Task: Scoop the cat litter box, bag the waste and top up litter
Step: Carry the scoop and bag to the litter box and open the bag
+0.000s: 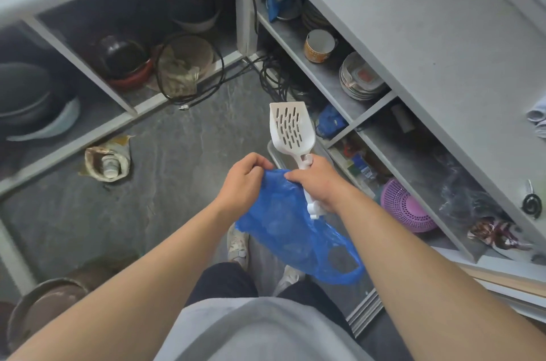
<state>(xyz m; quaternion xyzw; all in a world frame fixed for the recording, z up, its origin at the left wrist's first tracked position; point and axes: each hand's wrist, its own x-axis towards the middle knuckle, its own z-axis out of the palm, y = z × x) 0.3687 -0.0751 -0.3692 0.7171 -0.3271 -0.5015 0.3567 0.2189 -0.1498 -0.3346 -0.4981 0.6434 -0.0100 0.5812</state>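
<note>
Head view: right hand (pixel 322 183) grips the white slotted litter scoop (pixel 292 130) by its handle, blade upward; both hands' fingers pinch the rim of a blue plastic bag (pixel 283 222), left hand (pixel 245 180) beside it, above the floor (pixel 177 154).

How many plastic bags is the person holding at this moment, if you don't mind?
1: a blue bag, pinched at its top by the left hand and right hand, which also grips the scoop.

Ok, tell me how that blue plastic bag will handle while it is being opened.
The blue plastic bag is probably floppy: it hangs crumpled from the left hand and right hand. It looks thin and see-through, so likely light and easily torn. The right hand also grips the white scoop, which may hamper opening it.
</note>
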